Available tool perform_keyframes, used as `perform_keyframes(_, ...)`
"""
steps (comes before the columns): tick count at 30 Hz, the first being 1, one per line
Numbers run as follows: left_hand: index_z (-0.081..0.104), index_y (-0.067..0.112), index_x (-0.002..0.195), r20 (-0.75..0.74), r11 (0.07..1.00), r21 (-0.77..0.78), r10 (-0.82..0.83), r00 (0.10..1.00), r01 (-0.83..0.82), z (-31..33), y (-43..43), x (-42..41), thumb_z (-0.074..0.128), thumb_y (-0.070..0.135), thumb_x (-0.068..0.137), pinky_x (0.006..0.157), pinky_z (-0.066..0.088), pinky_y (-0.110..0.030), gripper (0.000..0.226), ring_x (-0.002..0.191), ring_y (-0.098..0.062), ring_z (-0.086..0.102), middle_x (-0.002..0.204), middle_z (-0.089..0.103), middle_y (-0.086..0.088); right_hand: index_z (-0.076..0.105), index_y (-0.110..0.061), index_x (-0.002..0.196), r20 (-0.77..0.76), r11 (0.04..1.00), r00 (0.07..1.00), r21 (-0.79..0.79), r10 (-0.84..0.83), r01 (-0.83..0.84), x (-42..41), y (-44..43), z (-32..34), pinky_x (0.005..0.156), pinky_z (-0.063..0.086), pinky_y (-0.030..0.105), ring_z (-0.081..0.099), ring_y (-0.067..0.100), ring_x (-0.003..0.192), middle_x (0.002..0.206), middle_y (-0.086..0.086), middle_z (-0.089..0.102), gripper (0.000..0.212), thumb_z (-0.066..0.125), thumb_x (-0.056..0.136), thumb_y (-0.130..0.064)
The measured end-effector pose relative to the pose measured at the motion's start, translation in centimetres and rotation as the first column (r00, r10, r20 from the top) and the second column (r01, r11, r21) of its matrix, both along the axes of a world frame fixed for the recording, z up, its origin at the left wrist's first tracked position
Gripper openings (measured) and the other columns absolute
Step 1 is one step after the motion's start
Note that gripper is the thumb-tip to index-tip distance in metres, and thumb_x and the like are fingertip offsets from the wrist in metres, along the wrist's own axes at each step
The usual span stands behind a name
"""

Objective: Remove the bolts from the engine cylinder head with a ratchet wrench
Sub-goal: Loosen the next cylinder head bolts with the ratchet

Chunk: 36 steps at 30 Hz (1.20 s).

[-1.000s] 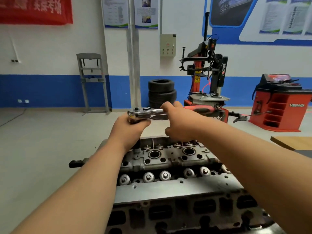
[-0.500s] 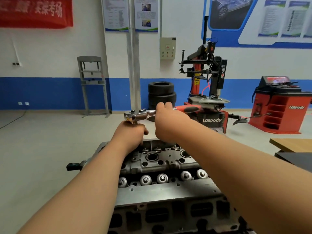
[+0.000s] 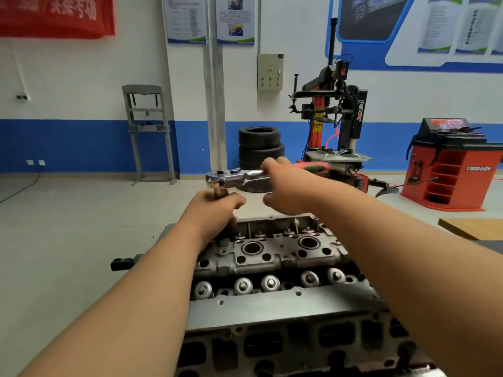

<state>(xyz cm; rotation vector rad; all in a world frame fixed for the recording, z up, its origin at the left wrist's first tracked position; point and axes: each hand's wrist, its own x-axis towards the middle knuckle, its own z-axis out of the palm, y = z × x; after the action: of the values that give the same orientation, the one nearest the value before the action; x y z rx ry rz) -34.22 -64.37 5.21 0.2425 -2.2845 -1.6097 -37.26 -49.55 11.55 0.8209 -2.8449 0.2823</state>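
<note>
The left hand [image 3: 215,213] curls round the extension [image 3: 219,192] beneath the head of the ratchet wrench [image 3: 231,178], over the far left corner of the cylinder head [image 3: 272,306]. The right hand [image 3: 288,189] wraps the wrench's shaft beside its red grip. Stacked tyres [image 3: 260,142] stand behind.

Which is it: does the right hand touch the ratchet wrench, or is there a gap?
Touching. The head view shows the right hand curled over the shaft of the ratchet wrench, with no gap between them.
</note>
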Motion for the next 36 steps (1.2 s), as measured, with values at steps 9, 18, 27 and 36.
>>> perform_keyframes(9,0.070,0.013,0.077,0.016,0.999,-0.043,0.005,1.000,-0.005,0.3,-0.2,0.0,0.059,0.030,0.074,0.082,0.050,-0.042,0.020,0.084,-0.029,0.069,0.046,0.058,-0.001,0.048,-0.008,0.127,-0.084,0.977,0.996,0.212,0.017,0.002,-2.3,-6.3,1.3,0.088,0.045,0.038,0.052,0.023,0.097,0.114,0.008,0.051,0.034,0.047,0.094,-0.015)
perform_keyframes(18,0.069,0.020,0.067,-0.041,0.997,-0.053,0.056,0.998,-0.058,0.5,1.2,0.7,0.047,0.010,0.087,0.065,0.047,-0.024,0.032,0.066,-0.018,0.062,0.040,0.054,0.000,0.007,-0.009,0.144,-0.228,0.967,0.953,0.110,-0.200,0.229,7.6,1.2,-2.4,0.041,0.028,0.031,0.038,0.029,0.069,0.134,0.018,0.022,0.082,0.061,0.082,-0.010)
perform_keyframes(27,0.070,0.013,0.070,0.004,0.996,-0.074,0.042,0.999,-0.041,0.4,0.7,0.3,0.059,0.022,0.078,0.064,0.046,-0.032,0.015,0.070,-0.022,0.064,0.045,0.060,0.001,0.032,-0.019,0.130,-0.118,0.998,0.992,0.040,-0.049,0.054,3.5,1.3,-0.4,0.061,0.043,0.037,0.049,0.027,0.082,0.119,0.009,0.040,0.053,0.061,0.085,-0.025)
perform_keyframes(36,0.069,0.015,0.070,0.038,0.999,-0.016,-0.034,0.999,0.035,0.4,-0.4,-0.2,0.052,0.030,0.061,0.073,0.052,-0.040,0.024,0.072,-0.025,0.065,0.065,0.071,-0.004,0.053,-0.011,0.122,-0.028,0.994,0.995,0.058,0.095,-0.094,-4.2,-7.4,0.6,0.097,0.042,0.038,0.049,0.026,0.105,0.118,0.009,0.055,0.032,0.051,0.091,-0.016)
